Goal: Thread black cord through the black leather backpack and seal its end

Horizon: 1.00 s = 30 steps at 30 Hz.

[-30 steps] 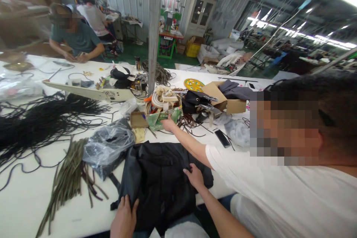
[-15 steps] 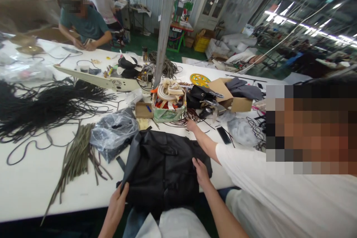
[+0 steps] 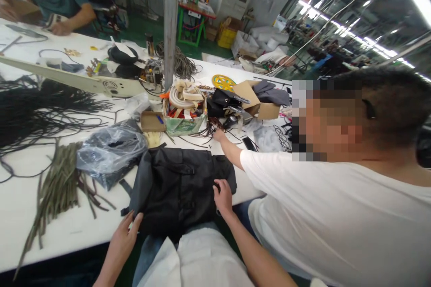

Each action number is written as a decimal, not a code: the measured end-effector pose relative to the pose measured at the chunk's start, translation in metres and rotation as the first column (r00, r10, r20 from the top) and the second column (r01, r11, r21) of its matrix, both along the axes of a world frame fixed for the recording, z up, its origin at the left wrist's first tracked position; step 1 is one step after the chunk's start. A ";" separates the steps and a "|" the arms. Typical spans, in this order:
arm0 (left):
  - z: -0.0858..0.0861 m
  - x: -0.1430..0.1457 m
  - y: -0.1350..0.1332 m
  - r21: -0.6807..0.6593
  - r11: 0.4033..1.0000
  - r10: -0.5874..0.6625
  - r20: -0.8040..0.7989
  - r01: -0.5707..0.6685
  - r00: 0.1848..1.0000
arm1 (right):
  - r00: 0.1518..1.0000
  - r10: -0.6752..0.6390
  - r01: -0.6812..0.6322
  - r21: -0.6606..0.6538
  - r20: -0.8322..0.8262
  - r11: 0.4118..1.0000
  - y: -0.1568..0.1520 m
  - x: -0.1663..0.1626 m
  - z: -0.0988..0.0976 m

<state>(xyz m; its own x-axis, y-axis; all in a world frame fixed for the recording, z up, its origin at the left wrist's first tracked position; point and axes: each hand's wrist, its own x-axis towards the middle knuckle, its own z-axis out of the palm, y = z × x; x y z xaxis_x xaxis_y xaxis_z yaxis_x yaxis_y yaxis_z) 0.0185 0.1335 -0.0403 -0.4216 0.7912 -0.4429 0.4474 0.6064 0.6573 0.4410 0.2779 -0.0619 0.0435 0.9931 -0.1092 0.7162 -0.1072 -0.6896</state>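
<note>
A black backpack [image 3: 168, 188] lies flat at the table's near edge, with straps and buckles on its upper side. My left hand [image 3: 124, 235] is at its lower left corner, thumb and fingers apart, fingertips at the fabric. At the bag's right side is my right hand [image 3: 223, 196], its fingers loosely curved and spread. I cannot tell how firmly it touches the bag. Left of the backpack lies a clear plastic bag [image 3: 111, 148] with dark material inside.
A co-worker in a white shirt [image 3: 319, 197] sits close on my right, one hand [image 3: 218, 135] reaching to brown cords. Beyond the backpack stand a green box of straps [image 3: 185, 125] and a metal post [image 3: 169, 31]. Olive strips [image 3: 60, 179] and black cords [image 3: 40, 112] lie left.
My left hand has loosened from the bag's corner, its fingers now apart. My right hand's fingers have spread at the bag's side. The view has shifted to the right and down.
</note>
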 end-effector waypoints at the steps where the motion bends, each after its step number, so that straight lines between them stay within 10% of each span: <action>1: 0.001 0.002 0.003 -0.004 1.000 -0.019 -0.012 0.019 1.000 | 0.997 0.081 -0.081 -0.005 0.017 0.997 -0.005 -0.003 0.002; 6: 0.008 0.008 0.017 -0.035 0.997 -0.071 -0.058 0.069 0.996 | 0.941 0.334 -0.331 -0.072 0.044 0.941 0.001 -0.020 0.000; 22: -0.008 0.023 -0.013 0.013 1.000 0.004 0.019 -0.005 1.000 | 0.966 0.219 -0.227 -0.050 -0.136 0.973 0.023 -0.091 -0.006; 30: 0.033 0.029 -0.040 0.091 0.970 0.229 -0.046 -0.224 0.972 | 0.963 0.218 -0.230 -0.065 -0.157 0.971 0.033 -0.091 -0.003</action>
<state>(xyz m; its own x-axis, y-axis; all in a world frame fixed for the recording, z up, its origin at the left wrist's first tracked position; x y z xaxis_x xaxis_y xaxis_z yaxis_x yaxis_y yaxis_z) 0.0477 0.0934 -0.0070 -0.6161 0.7059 -0.3495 0.3423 0.6396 0.6883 0.3504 0.3105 -0.0645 -0.2015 0.9630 -0.1791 0.6196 -0.0163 -0.7848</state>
